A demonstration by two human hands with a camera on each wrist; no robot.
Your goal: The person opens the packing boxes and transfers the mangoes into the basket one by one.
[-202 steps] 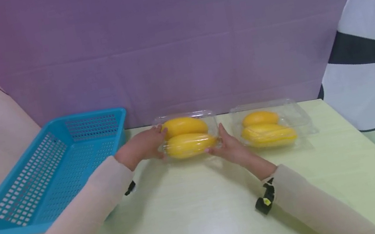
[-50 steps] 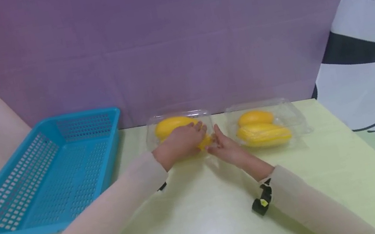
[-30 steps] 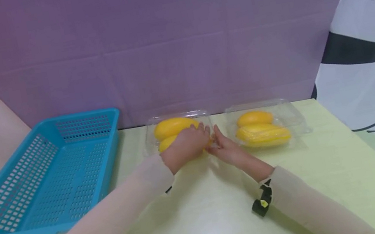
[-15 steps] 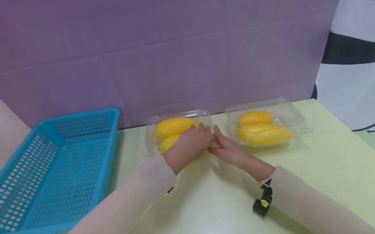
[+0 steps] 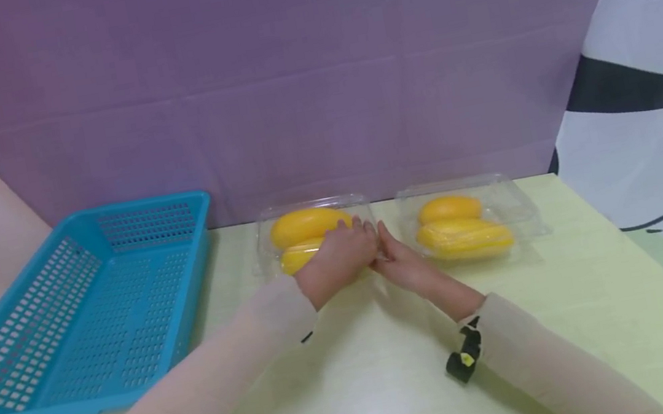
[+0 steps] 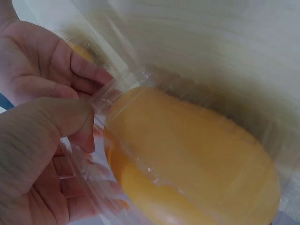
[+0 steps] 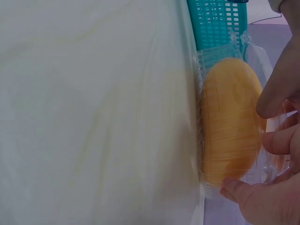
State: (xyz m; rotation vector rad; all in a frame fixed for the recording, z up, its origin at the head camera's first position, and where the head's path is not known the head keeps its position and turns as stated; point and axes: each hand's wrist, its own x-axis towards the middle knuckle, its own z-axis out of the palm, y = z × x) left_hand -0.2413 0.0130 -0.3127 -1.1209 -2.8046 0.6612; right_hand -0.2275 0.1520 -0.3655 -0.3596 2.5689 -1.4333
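Note:
Two yellow, mango-like oval fruits (image 5: pixel 308 226) lie inside a clear plastic clamshell box (image 5: pixel 311 205) at the back of the table. My left hand (image 5: pixel 343 253) reaches across the front fruit and grips the box's right end; the left wrist view shows its thumb (image 6: pixel 77 122) over the rim and its fingers along the side. At the same end, my right hand (image 5: pixel 404 264) holds the box's near right corner, with its thumb (image 7: pixel 236 190) against the plastic in the right wrist view. The hands meet there, partly hiding the front fruit and the rim.
A second clear clamshell box (image 5: pixel 501 188) stands just right of the hands, holding two yellow fruits (image 5: pixel 463 237), the front one ridged. A blue perforated basket (image 5: pixel 188 299) sits on the left. A purple cloth (image 5: pixel 298 94) hangs behind the table (image 5: pixel 364 393).
Over several seconds, my left hand has moved from the box's left end to its right end. In the last second it has shifted slightly right, while the right hand stays at its corner.

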